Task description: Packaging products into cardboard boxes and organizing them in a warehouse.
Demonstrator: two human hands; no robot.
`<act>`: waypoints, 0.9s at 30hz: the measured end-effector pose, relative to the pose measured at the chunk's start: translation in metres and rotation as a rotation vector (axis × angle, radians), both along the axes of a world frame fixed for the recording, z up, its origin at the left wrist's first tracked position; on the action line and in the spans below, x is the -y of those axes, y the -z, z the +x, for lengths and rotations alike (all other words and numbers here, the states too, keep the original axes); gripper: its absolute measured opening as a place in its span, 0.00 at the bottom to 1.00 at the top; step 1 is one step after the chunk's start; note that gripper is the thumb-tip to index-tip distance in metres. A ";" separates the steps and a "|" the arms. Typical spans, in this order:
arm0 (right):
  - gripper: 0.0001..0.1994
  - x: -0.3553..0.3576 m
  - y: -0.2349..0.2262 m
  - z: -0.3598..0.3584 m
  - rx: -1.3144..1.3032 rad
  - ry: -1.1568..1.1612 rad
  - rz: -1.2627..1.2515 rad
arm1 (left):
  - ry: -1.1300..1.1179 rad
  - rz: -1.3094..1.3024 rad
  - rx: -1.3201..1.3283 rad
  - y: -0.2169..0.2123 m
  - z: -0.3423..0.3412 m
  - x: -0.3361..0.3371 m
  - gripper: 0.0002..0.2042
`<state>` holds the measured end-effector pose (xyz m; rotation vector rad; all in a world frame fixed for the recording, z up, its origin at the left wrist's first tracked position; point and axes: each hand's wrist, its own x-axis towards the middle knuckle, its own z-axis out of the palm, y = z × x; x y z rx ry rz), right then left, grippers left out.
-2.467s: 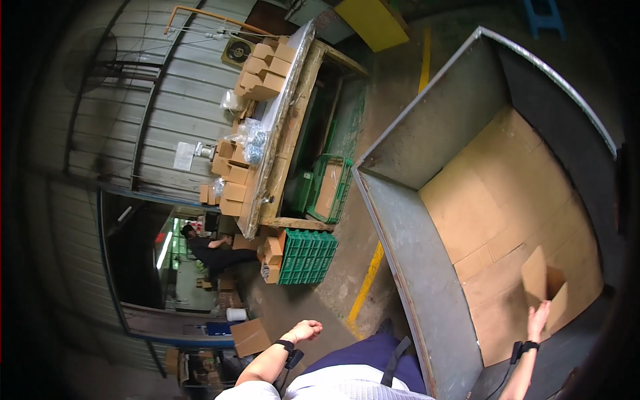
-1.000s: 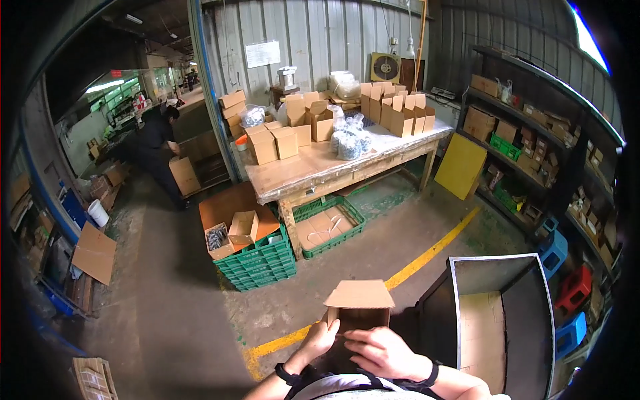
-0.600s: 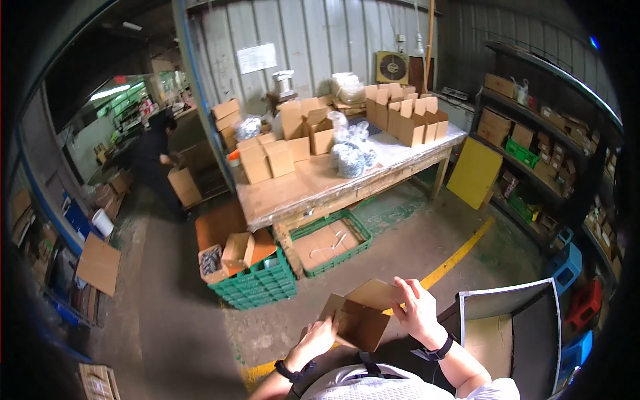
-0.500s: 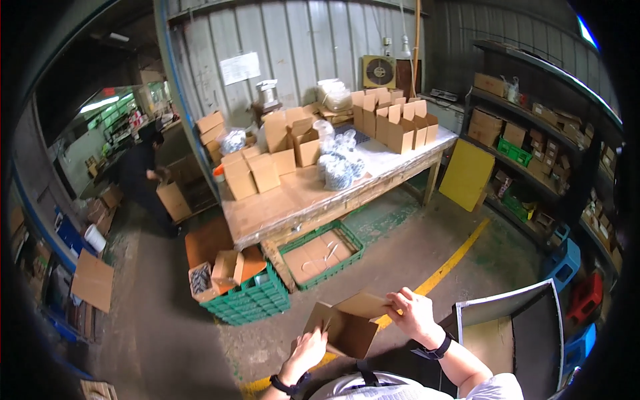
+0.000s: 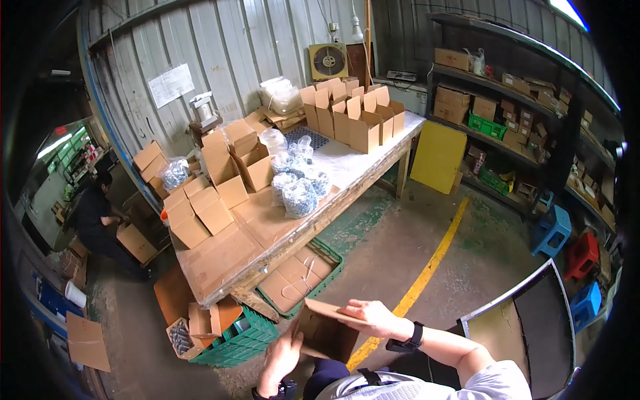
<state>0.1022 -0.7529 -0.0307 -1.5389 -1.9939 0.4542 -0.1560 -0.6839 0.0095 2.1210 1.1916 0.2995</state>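
Note:
A small open cardboard box [image 5: 328, 335] is held in front of my body, its dark inside facing up. My left hand [image 5: 281, 357] is closed on the box's left wall, thumb along the edge. My right hand [image 5: 375, 318] is closed on the flap at the far edge, which lies partly folded over the opening. Both wrists wear dark bands. Beyond stands a workbench [image 5: 223, 262] bearing folded-up open cartons [image 5: 200, 212], a row of open boxes [image 5: 363, 133] and clear bags of small bluish parts [image 5: 299, 197].
A green crate [image 5: 243, 343] holding small boxes stands at the bench's left end; a shallow green crate [image 5: 325, 288] lies under it. At right are a metal-edged bin [image 5: 513, 293], plastic stools [image 5: 552, 231] and shelves [image 5: 497, 83]. Another person [image 5: 100, 220] bends over a carton at far left.
My view has swung to the right, so the bench appears further left. My right hand has moved left and inward, bringing the far flap down partly over the box. My left hand still grips the side.

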 end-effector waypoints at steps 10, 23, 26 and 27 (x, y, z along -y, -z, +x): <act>0.12 -0.242 -0.081 0.000 -0.415 0.188 0.335 | -0.200 0.163 0.860 -0.016 0.008 -0.197 0.31; 0.11 -0.547 -0.014 0.036 0.109 0.144 -0.104 | -0.345 -0.024 0.613 0.068 0.026 -0.374 0.32; 0.16 -0.584 -0.014 0.035 0.140 0.222 -0.107 | -0.399 -0.039 0.719 0.068 0.028 -0.388 0.31; 0.18 -0.589 -0.019 0.020 0.059 0.232 -0.066 | -0.430 -0.035 0.712 0.070 0.022 -0.391 0.31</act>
